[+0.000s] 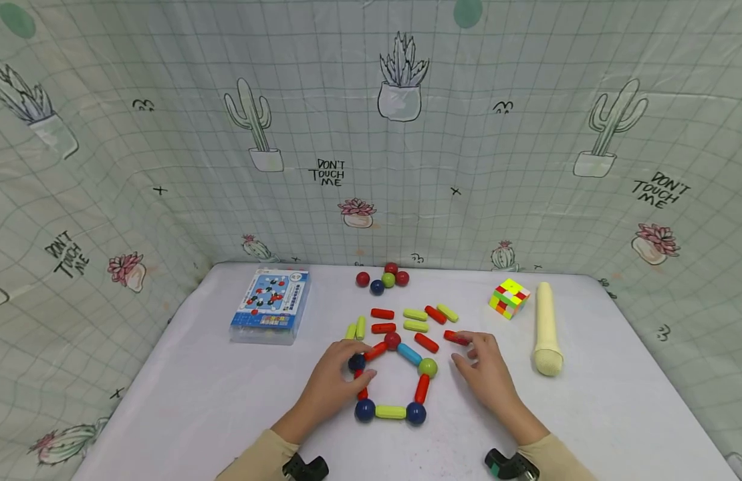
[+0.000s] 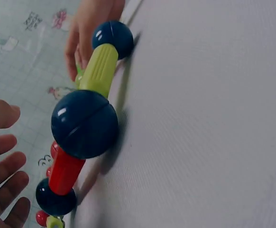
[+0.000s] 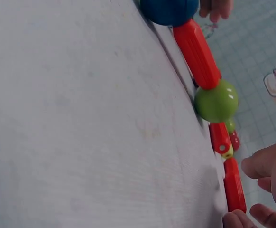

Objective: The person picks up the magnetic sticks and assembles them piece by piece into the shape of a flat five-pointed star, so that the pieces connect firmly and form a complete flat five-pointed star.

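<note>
Right hand (image 1: 489, 371): thumb parted from fingers. Red rod (image 1: 452, 337): I see it at this nearer hand's fingertips, long axis running off leftward. Left hand (image 1: 331, 379): thumb spread, at the ball-and-rod ring (image 1: 391, 412).

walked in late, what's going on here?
A person's left hand is at the left side of a five-sided ring of balls and rods on the table. The right hand has a finger at a loose red rod, the thumb apart from it. Other loose rods lie beyond the ring, with spare balls behind them.
</note>
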`<state>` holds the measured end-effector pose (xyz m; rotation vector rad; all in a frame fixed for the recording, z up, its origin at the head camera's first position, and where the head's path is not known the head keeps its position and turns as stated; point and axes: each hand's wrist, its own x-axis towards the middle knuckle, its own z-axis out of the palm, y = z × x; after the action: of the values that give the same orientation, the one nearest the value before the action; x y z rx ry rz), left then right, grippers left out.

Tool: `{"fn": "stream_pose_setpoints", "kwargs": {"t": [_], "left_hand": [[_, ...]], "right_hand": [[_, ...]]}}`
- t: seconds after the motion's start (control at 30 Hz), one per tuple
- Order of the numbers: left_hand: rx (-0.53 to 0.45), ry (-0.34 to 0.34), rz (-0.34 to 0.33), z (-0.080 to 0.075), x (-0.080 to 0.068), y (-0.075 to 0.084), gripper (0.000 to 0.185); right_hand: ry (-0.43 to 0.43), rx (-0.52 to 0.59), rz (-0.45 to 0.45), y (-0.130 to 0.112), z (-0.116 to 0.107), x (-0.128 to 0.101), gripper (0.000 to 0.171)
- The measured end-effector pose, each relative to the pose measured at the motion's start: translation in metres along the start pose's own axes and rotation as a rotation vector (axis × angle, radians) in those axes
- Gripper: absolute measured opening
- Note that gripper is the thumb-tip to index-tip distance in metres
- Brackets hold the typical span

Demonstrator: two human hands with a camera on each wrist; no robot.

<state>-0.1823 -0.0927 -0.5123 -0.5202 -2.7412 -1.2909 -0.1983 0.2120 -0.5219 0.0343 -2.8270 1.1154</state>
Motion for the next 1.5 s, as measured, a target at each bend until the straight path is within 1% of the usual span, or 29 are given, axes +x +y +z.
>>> {"fn": "stream_pose_setpoints", "kwargs": {"t": [0.1, 0.23, 0.33, 0.4, 0.5, 0.57, 0.63, 0.8, 0.93, 1.07, 1.27, 1.37, 1.5], "left_hand": [[0.001, -0.092, 0.054, 0.000, -0.001, 0.011, 0.043], [0.032, -0.270, 0.079, 0.006, -0.002, 0.021, 0.051], [0.066, -0.384, 0.112, 0.014, -0.001, 0.025, 0.051], [0.082, -0.435, 0.137, 0.019, 0.000, 0.028, 0.049], [0.097, -0.479, 0.154, 0.027, 0.000, 0.030, 0.044], [0.101, -0.489, 0.166, 0.030, 0.000, 0.032, 0.041], [0.102, -0.484, 0.178, 0.033, 0.000, 0.032, 0.036], [0.090, -0.442, 0.183, 0.037, -0.001, 0.033, 0.028], [0.089, -0.410, 0.163, 0.039, -0.004, 0.036, 0.027], [0.105, -0.391, 0.136, 0.040, -0.006, 0.040, 0.028], [0.146, -0.394, 0.129, 0.041, -0.005, 0.041, 0.032], [0.150, -0.392, 0.118, 0.042, -0.005, 0.042, 0.032], [0.141, -0.385, 0.111, 0.042, -0.005, 0.042, 0.031]], "right_hand": [[0.006, -0.028, 0.008, 0.004, -0.003, 0.008, 0.048], [-0.004, -0.063, -0.014, 0.010, -0.005, 0.017, 0.050], [-0.027, -0.092, -0.036, 0.012, -0.006, 0.022, 0.051], [-0.042, -0.106, -0.043, 0.013, -0.006, 0.024, 0.050], [-0.062, -0.126, -0.042, 0.012, -0.005, 0.025, 0.046], [-0.065, -0.133, -0.040, 0.011, -0.004, 0.026, 0.043], [-0.063, -0.145, -0.045, 0.011, -0.003, 0.026, 0.039], [-0.047, -0.145, -0.059, 0.012, -0.003, 0.025, 0.030], [-0.054, -0.137, -0.059, 0.011, -0.005, 0.023, 0.026], [-0.079, -0.164, -0.064, 0.010, -0.008, 0.016, 0.028], [-0.157, -0.190, -0.092, 0.006, -0.011, -0.002, 0.027], [-0.207, -0.167, -0.114, 0.002, -0.013, -0.012, 0.026], [-0.287, -0.133, -0.180, 0.001, -0.018, -0.023, 0.024]]}}
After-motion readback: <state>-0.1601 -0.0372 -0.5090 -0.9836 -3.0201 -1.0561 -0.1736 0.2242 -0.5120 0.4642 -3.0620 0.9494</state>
